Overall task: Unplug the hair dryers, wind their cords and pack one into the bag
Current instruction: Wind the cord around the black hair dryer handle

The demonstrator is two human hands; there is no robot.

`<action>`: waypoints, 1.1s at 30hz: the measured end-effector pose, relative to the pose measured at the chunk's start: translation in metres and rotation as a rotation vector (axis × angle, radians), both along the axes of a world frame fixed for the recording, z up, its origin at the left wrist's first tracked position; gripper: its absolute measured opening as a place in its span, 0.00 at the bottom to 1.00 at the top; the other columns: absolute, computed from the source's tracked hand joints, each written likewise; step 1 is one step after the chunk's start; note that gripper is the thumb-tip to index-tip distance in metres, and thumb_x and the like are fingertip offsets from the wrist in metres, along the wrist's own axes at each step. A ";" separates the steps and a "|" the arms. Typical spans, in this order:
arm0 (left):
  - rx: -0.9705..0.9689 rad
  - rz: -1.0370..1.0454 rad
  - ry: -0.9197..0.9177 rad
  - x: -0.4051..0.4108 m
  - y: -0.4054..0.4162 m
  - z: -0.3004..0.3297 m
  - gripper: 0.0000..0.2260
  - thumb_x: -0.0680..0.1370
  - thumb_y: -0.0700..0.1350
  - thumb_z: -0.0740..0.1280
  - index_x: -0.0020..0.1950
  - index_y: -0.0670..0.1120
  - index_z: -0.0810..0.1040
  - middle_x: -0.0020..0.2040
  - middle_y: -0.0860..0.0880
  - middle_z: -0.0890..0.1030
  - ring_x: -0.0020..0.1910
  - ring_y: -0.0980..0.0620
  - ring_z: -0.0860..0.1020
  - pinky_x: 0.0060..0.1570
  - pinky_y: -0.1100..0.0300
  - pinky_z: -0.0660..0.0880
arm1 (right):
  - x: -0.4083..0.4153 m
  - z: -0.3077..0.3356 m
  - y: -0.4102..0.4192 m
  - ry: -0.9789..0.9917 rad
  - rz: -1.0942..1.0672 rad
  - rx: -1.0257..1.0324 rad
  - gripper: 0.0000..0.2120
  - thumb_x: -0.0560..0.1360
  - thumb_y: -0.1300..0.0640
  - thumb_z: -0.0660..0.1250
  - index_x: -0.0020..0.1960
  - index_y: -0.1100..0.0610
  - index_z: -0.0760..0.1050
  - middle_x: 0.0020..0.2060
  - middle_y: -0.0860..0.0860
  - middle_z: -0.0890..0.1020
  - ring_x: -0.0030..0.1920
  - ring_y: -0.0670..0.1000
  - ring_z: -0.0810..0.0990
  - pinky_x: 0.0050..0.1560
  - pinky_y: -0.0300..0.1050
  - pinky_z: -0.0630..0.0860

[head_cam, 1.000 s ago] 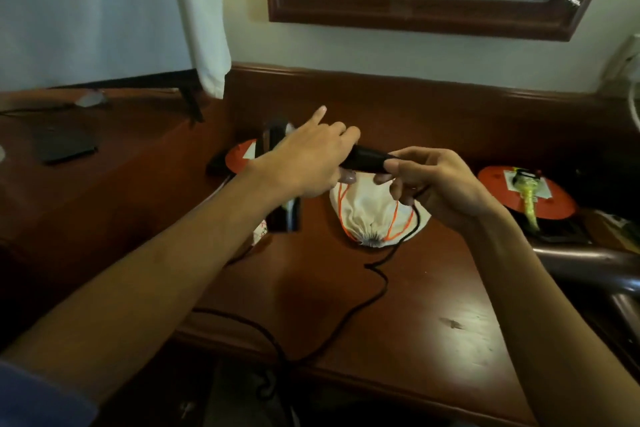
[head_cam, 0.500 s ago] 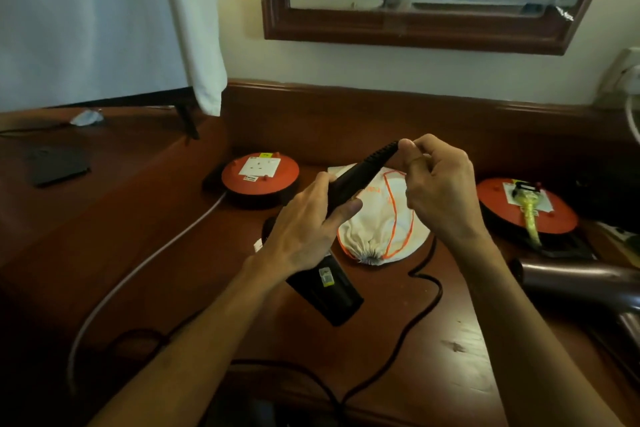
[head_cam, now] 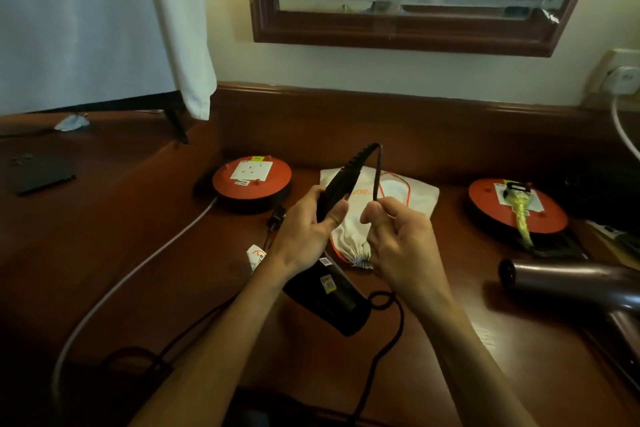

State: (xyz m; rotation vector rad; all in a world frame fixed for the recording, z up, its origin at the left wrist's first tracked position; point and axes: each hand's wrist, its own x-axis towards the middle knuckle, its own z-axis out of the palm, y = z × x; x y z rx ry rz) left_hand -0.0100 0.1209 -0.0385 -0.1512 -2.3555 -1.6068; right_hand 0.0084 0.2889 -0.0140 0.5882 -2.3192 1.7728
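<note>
My left hand (head_cam: 311,229) grips the handle of a black hair dryer (head_cam: 329,295), whose barrel points down toward me over the desk. Its black cord (head_cam: 379,170) bends over at the top of the handle and runs down into my right hand (head_cam: 398,239), which pinches it beside the handle. The rest of that cord (head_cam: 388,340) loops over the desk edge. Its black plug (head_cam: 277,218) lies loose on the desk. A white drawstring bag (head_cam: 398,194) with orange trim lies flat behind my hands. A brown hair dryer (head_cam: 571,281) lies at the right.
Two orange cable reels sit on the wooden desk, one at the left (head_cam: 252,180), one at the right (head_cam: 512,211) with a yellow-green plug in it. A grey cable (head_cam: 138,274) runs from the left reel. A wall socket (head_cam: 620,80) is at the far right.
My right hand has slid down the cord from the top of the handle to beside it, folding the cord over. The black dryer stays in my left hand.
</note>
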 end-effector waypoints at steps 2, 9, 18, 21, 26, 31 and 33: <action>0.091 -0.008 -0.015 0.000 0.001 0.000 0.15 0.81 0.64 0.63 0.54 0.53 0.77 0.40 0.54 0.80 0.39 0.55 0.80 0.45 0.51 0.78 | 0.009 -0.006 -0.003 0.023 -0.002 0.107 0.10 0.85 0.57 0.59 0.54 0.57 0.79 0.32 0.44 0.80 0.30 0.45 0.75 0.29 0.42 0.66; 0.253 -0.048 -0.147 0.000 -0.003 -0.006 0.12 0.82 0.59 0.63 0.51 0.52 0.78 0.36 0.56 0.81 0.37 0.56 0.79 0.44 0.56 0.74 | 0.016 -0.011 0.013 -0.126 0.315 0.292 0.20 0.85 0.61 0.59 0.65 0.37 0.72 0.52 0.32 0.81 0.58 0.37 0.78 0.56 0.36 0.77; 0.093 -0.090 -0.226 0.010 0.007 0.002 0.28 0.68 0.60 0.80 0.61 0.50 0.76 0.54 0.49 0.83 0.54 0.52 0.83 0.55 0.56 0.80 | 0.006 -0.031 0.002 -0.038 0.187 0.189 0.08 0.81 0.61 0.67 0.49 0.59 0.86 0.40 0.48 0.87 0.39 0.44 0.85 0.37 0.37 0.78; 0.141 -0.091 -0.261 0.008 0.000 -0.004 0.17 0.75 0.51 0.75 0.59 0.47 0.76 0.49 0.48 0.81 0.49 0.50 0.82 0.54 0.51 0.79 | 0.000 -0.034 0.004 -0.225 0.229 0.087 0.06 0.78 0.58 0.72 0.44 0.58 0.86 0.38 0.56 0.86 0.39 0.55 0.86 0.39 0.51 0.81; 0.260 -0.098 -0.266 0.010 -0.008 0.004 0.07 0.81 0.44 0.70 0.54 0.46 0.74 0.41 0.51 0.77 0.37 0.60 0.80 0.42 0.61 0.76 | 0.000 -0.034 0.021 -0.441 0.354 -0.105 0.07 0.78 0.60 0.70 0.46 0.64 0.82 0.38 0.58 0.82 0.36 0.57 0.77 0.38 0.45 0.71; 0.364 -0.127 -0.275 0.010 -0.015 0.014 0.05 0.82 0.41 0.69 0.52 0.46 0.73 0.40 0.50 0.77 0.36 0.56 0.81 0.38 0.61 0.78 | 0.002 -0.024 0.026 -0.382 0.413 -0.248 0.13 0.80 0.59 0.65 0.51 0.71 0.77 0.33 0.59 0.81 0.38 0.56 0.82 0.46 0.45 0.78; 0.437 -0.123 -0.286 0.014 -0.018 0.021 0.05 0.82 0.40 0.68 0.49 0.46 0.73 0.37 0.49 0.77 0.32 0.56 0.80 0.36 0.62 0.78 | 0.002 -0.021 0.031 -0.511 0.465 -0.380 0.14 0.79 0.60 0.65 0.56 0.72 0.75 0.26 0.55 0.66 0.27 0.53 0.69 0.33 0.46 0.71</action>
